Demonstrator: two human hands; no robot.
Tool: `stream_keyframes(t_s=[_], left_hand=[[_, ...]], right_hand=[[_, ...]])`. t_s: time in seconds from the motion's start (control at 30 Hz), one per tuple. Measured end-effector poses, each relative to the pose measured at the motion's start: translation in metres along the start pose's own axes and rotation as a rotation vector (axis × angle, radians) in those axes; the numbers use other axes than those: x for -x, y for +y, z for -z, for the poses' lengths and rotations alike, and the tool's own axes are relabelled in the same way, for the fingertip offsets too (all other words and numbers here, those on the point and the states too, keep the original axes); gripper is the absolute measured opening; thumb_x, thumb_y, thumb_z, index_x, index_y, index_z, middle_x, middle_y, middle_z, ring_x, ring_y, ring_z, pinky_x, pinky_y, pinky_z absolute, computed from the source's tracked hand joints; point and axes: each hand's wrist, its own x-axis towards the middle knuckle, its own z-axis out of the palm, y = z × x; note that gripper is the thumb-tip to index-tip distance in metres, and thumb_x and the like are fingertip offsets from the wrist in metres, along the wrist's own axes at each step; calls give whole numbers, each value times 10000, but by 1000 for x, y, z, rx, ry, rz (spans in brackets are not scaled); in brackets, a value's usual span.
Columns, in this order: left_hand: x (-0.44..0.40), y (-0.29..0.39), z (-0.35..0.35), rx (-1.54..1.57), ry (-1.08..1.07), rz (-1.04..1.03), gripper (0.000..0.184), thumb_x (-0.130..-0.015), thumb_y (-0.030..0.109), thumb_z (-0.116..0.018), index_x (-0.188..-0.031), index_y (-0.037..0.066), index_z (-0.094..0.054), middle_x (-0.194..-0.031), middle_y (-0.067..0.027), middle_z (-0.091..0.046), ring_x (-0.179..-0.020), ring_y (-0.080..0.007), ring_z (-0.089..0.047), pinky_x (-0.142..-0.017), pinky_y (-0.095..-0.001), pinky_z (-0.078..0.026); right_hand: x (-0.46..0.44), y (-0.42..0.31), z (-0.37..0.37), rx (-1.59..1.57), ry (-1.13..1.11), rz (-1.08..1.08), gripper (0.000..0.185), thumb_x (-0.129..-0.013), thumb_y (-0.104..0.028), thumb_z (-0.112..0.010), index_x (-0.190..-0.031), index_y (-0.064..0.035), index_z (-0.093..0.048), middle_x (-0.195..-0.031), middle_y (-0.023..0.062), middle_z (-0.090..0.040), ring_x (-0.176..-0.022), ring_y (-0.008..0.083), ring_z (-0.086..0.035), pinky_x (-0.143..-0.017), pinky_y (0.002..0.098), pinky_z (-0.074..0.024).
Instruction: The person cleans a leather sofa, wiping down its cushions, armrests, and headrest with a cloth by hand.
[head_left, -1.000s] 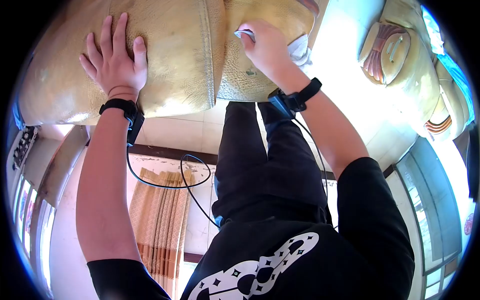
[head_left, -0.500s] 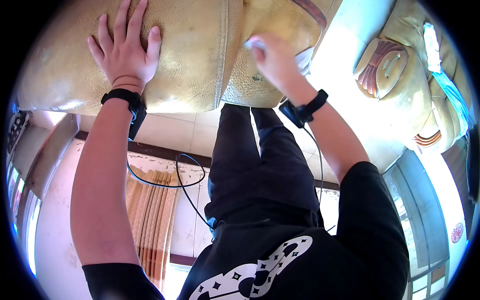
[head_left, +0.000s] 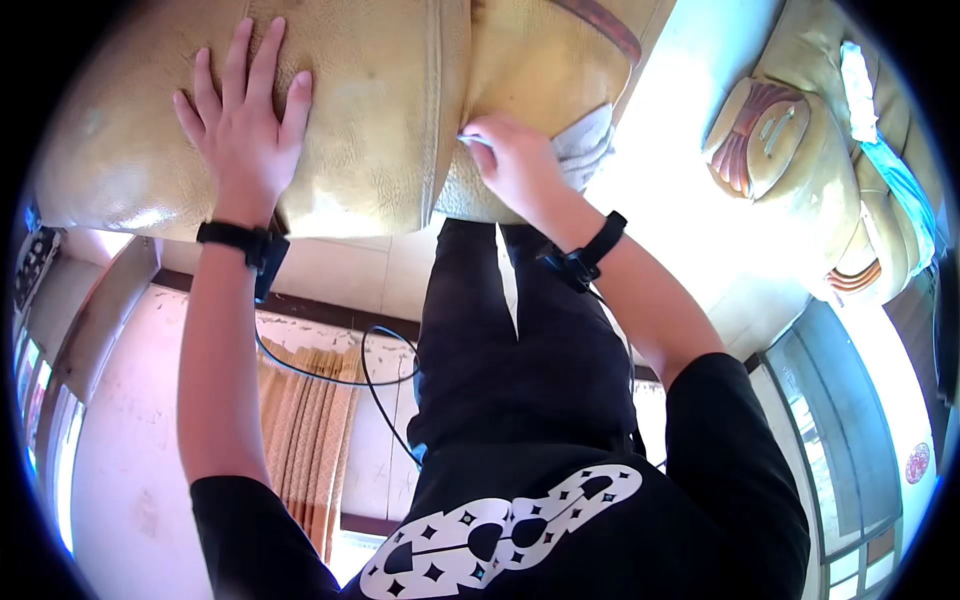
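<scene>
Here, right fingers (head_left: pixel 490 127): curled round the grey cloth (head_left: pixel 585 145), thumb and forefinger pinching its thin pale edge (head_left: pixel 474 139).
Left fingers (head_left: pixel 236 75): spread wide, fanned from 11 o'clock to just past 12.
Cloth: at 1 o'clock in the view, on the sofa's rim; its loose flap shows beyond the right hand (head_left: pixel 525 170), long axis roughly 7 to 1, free end toward 1, pinched edge toward 9. The middle is hidden.
Left hand (head_left: pixel 245 145): palm down at 10 o'clock on the tan leather sofa (head_left: pixel 355 120).
Wrists: a black strap (head_left: pixel 228 235) on the left, another (head_left: pixel 610 238) on the right.
Armchair (head_left: pixel 835 220): 2 to 3 o'clock, well apart.
Curtain (head_left: pixel 305 430): 8 o'clock.
</scene>
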Motion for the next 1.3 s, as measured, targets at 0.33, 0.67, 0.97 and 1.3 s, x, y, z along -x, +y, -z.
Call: stream_keyframes(t_s=[0.33,0.67,0.97,1.3], left_hand=[[141,221,32,846,-270,593,244,-874,40,-745,-1113,35,-698,-1082,-158,-710,-983,-365,-683,-888,-450,-556],[169,282,-87,218,-61,256,392,-865,216,-699,-1231,84,-745,-1413,-125,-637,-1429,-371,-493,-1222,-544,-309],[126,268,-53,521,112,692,263,-774,90,-804,-1005,37,-689,-1029,-118,-668,-932,-310,-633,-863,-416,-521],[126,333,-74,453,27,917,296,-734,211,-827,-985,102,-712,-948,-13,-639,-986,-264,-544,-936,-444,-356]], right_hand=[[-26,29,14,-2,-154,116,107,-898,-51,-687,-1004,-64,-698,-944,121,-708,-772,350,-699,-748,433,-581],[-67,53,35,-57,-199,120,67,-892,-59,-724,-940,-88,-688,-847,110,-716,-708,265,-717,-629,361,-558],[-40,38,21,-18,-108,66,114,-864,-44,-756,-972,-65,-726,-853,113,-756,-725,229,-746,-674,307,-576],[-26,19,20,86,-355,285,91,-870,-53,-753,-939,-93,-709,-773,130,-707,-633,268,-697,-586,330,-529]])
